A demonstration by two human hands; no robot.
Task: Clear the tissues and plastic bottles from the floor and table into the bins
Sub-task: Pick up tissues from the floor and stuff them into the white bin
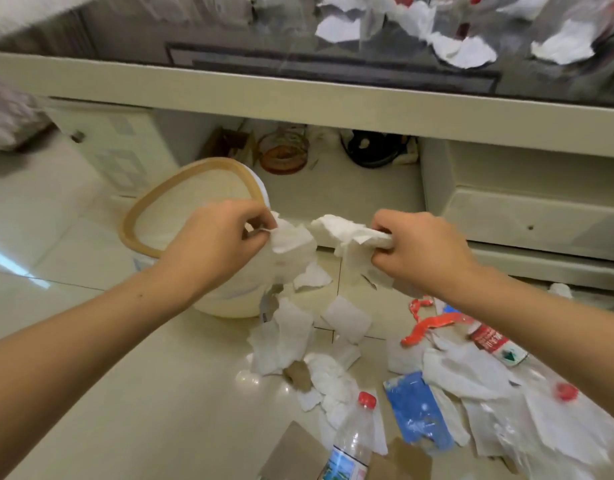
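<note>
A person's two bare arms reach out over a littered floor (194,393), each hand pinching crumpled white tissue above the mess. The left hand (215,237), fingers curled, grips a wad of tissue (291,244) at its 3 o'clock side, right beside the rim of a white bin (139,216) with a tan band around its opening, which stands on the floor at the hand's 9 o'clock. The right hand (423,247), fingers curled too, clamps a second tissue (347,233) that trails off toward 9 o'clock; the two wads nearly meet between the hands, and whether they touch cannot be told. Below the hands, toward 6 o'clock, torn tissues (284,337) lie scattered over the floor. A clear plastic bottle with a red cap (354,441) lies at the bottom edge, and a second bottle with a red and white label (492,344) lies under the right forearm, near a red strip of wrapper (433,323). A blue packet (416,410) and pieces of brown cardboard (291,452) lie among the tissues. At 12 o'clock a dark glossy tabletop (229,29) carries more white tissues (465,50) near its far right side.
</note>
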